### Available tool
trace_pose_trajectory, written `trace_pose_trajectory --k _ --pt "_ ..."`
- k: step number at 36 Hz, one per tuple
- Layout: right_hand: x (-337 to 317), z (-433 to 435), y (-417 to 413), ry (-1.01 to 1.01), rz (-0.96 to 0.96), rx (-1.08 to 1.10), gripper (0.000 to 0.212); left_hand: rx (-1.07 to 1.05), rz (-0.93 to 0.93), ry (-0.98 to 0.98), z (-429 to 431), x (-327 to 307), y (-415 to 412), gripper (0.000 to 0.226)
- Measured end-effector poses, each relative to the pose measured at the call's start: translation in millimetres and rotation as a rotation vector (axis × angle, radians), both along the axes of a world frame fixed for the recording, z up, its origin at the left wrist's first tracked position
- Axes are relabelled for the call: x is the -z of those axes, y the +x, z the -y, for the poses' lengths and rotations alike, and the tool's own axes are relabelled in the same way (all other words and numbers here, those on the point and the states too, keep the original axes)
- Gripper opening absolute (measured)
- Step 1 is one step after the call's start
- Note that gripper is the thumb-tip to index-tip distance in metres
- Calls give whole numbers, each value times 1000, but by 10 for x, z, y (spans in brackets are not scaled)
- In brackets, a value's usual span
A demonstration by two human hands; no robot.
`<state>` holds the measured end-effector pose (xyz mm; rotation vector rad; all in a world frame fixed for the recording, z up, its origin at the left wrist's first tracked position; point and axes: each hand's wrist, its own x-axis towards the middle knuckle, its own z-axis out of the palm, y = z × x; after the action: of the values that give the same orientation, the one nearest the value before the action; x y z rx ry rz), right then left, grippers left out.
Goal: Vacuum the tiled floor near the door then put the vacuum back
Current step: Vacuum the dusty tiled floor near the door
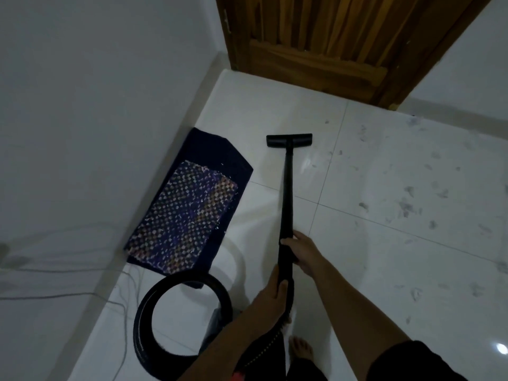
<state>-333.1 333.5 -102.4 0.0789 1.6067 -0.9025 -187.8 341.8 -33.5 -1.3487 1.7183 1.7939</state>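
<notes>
A black vacuum wand (287,193) runs from my hands down to a flat black floor nozzle (289,139) resting on the white tiled floor (384,243). My right hand (302,250) grips the wand higher up the tube. My left hand (270,294) grips it lower, near the hose end. The black ribbed hose (154,312) curls in a loop at the lower left. Grey dust smudges (406,207) are scattered over the tiles to the right of the nozzle. The brown wooden door (330,45) stands closed at the top.
A dark blue mat with a patterned woven cloth (189,210) lies against the white wall (96,105) on the left. A thin cable (125,312) trails along the wall base. My bare foot (301,349) stands at the bottom centre.
</notes>
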Motion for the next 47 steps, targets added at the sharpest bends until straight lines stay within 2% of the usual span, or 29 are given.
trace_pose_trajectory --k 7,15,19,25,29,47 --pt "167 407 -148 -34 56 47 49 47 -2 -16 387 158 -97 53" --pt "350 819 -435 -12 37 98 45 56 -21 30 668 227 -362 53" --pt "406 997 -629 -9 37 171 27 62 -45 7 756 150 -594 52" --pt "558 1160 -857 -25 -138 168 19 58 -43 19 891 155 -926 52" --pt "607 1208 -1019 -48 -205 117 21 80 -46 -11 935 135 -1117 52" --pt "800 1553 -1748 -97 -237 118 21 85 -72 -70 1197 404 -1798 53"
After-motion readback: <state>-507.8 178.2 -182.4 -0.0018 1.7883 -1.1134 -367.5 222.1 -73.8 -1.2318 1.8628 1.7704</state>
